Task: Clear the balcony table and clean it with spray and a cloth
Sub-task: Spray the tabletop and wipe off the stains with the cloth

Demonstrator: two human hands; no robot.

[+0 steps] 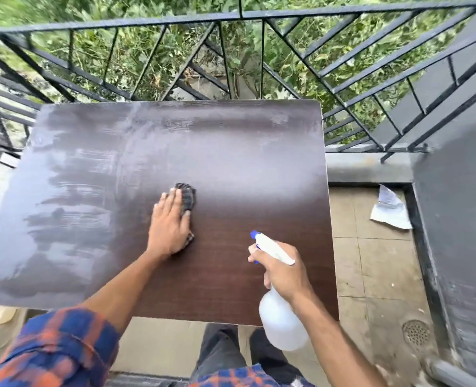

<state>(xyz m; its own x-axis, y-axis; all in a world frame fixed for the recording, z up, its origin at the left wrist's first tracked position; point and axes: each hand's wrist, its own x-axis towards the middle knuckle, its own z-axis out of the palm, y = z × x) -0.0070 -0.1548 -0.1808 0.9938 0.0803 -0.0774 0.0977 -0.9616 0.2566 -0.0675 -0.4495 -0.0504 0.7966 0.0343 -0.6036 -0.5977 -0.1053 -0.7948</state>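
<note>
The dark brown balcony table (231,152) fills the middle of the head view, with pale wet smears over its left half and far edge. My left hand (169,224) lies flat on a dark cloth (188,195), pressing it onto the tabletop near the centre. My right hand (281,272) grips the neck of a white spray bottle (280,319) with a blue nozzle, held above the table's near right corner, nozzle aimed toward the far left.
A black metal railing (239,15) runs behind and left of the table, with greenery beyond it. A crumpled white paper (390,210) lies on the tiled floor at right, near a grey wall (460,219). A floor drain (416,332) sits lower right.
</note>
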